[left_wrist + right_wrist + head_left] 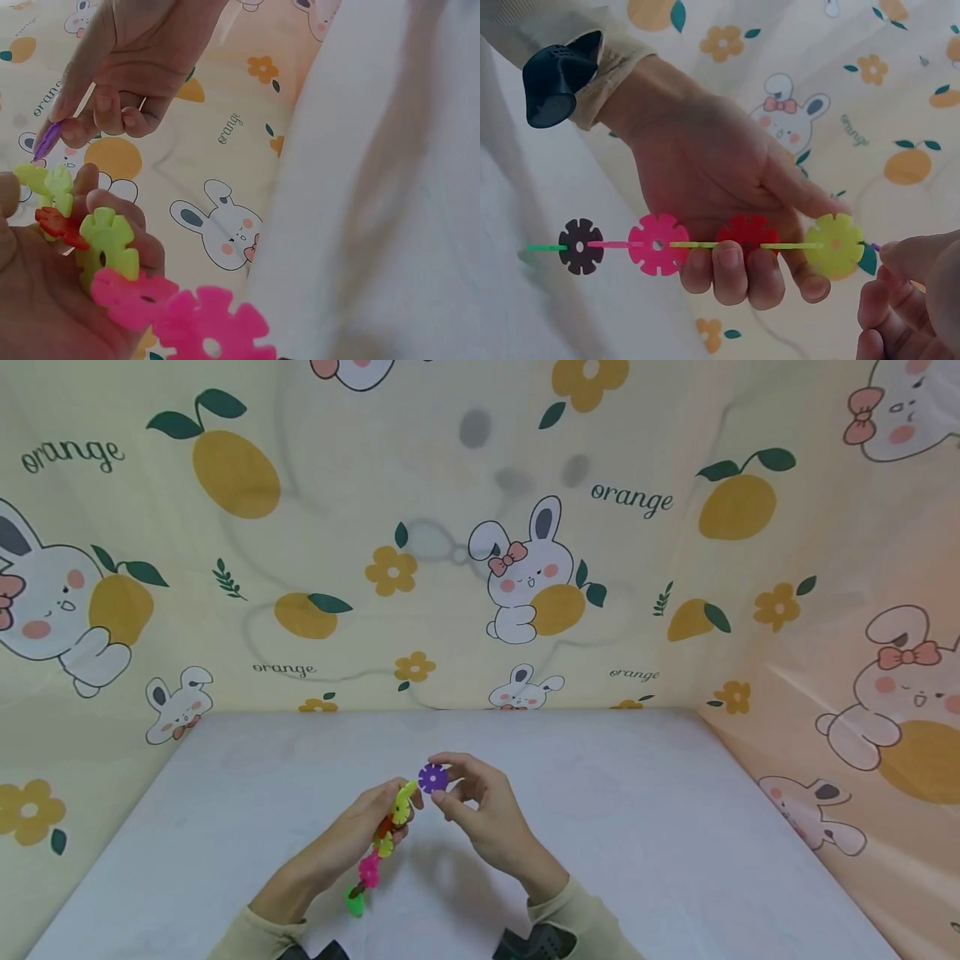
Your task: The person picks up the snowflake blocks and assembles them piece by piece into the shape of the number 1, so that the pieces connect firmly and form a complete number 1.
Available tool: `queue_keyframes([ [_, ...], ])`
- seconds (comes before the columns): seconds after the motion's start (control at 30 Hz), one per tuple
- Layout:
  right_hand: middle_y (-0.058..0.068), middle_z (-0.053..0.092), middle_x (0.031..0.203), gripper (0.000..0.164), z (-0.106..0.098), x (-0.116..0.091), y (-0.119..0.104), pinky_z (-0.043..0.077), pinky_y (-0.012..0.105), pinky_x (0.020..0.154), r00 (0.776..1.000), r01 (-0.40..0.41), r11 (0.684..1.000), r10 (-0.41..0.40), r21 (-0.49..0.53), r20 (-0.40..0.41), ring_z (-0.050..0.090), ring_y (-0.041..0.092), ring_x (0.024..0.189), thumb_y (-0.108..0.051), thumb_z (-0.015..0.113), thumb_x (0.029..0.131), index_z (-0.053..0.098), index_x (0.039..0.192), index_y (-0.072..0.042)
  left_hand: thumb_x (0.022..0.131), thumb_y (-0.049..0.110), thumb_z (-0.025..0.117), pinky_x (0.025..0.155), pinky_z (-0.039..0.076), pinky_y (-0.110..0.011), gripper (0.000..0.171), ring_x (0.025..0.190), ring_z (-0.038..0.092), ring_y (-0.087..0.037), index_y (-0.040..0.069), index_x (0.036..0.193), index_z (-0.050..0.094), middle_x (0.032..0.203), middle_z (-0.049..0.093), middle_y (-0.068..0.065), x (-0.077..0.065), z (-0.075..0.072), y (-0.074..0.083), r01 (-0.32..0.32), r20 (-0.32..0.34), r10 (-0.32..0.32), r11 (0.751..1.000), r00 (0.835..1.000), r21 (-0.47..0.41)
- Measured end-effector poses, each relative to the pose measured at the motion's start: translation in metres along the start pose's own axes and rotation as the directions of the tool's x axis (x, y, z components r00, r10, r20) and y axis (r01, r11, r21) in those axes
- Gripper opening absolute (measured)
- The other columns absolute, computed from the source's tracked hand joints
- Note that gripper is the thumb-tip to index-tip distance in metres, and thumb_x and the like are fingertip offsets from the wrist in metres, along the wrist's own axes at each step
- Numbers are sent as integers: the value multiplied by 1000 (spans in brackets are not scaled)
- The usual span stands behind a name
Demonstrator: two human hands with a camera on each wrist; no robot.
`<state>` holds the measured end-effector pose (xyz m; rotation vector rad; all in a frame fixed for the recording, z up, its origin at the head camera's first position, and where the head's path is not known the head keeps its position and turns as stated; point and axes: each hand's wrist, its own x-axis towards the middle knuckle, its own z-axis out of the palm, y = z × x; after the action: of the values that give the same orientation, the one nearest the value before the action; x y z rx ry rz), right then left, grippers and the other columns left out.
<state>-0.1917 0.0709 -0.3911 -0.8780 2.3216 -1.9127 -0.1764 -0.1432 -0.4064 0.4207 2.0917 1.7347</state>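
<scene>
My left hand (pixel 375 810) grips a chain of interlocked notched plastic discs, its fingers curled round the middle of it. Farthest along stands a yellow disc (pixel 834 246); behind it come a red disc (pixel 746 238), a pink disc (pixel 658 259), a dark brown disc (pixel 580 225) and a green disc (pixel 355 903) at the low end. Between thumb and fingertips my right hand (pixel 487 806) pinches a purple disc (pixel 432 778) by its edge. The purple disc is right at the yellow end of the chain, seen edge-on in the left wrist view.
Under both hands lies a white tabletop (pixel 660 827). A cream cloth (pixel 442 460) printed with rabbits, oranges and flowers rises behind it and along both sides. Dark wrist straps (pixel 559 82) sit at the sleeve cuffs.
</scene>
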Motion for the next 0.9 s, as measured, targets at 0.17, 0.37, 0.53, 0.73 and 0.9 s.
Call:
queue_keyframes([
  [0.17,19,67,104,34,1,-1,-4,52,22,64,1000,-8,1000,7,-9,-20,57,7,67,-7,66,97,62,130,-5,109,52,19,69,44,-22,59,80,50,-15,6,127,49,93,49,-5,-2,1,3,-21,-4,21,999,1000,29],
  [0.37,18,67,105,34,2,-3,-7,51,21,63,999,-3,1000,2,-22,-41,57,8,68,-7,66,97,62,130,-7,111,46,19,65,43,-21,52,76,49,-11,6,123,50,89,49,-5,-1,3,2,-95,6,95,995,995,41],
  [0.53,17,68,103,34,3,-3,-5,50,21,62,999,12,999,-15,-51,-47,57,7,66,-8,67,96,63,130,-8,112,43,20,63,42,-21,51,72,48,-9,5,121,51,85,49,-4,-1,4,0,-135,1,135,989,991,55],
  [0.73,15,70,100,35,3,-3,-2,49,21,60,998,21,995,-26,-96,-52,58,6,65,-6,69,95,64,129,-10,112,37,23,55,39,-21,45,68,45,-8,4,122,52,79,48,-3,-1,5,0,-169,14,168,982,986,90],
  [0.9,13,73,102,34,2,-2,-1,50,21,61,999,31,991,-36,-131,-33,60,9,65,-8,68,96,64,130,-10,112,32,28,52,39,-21,41,65,45,-6,3,124,54,77,49,-4,-2,3,-2,-199,12,199,975,980,101],
])
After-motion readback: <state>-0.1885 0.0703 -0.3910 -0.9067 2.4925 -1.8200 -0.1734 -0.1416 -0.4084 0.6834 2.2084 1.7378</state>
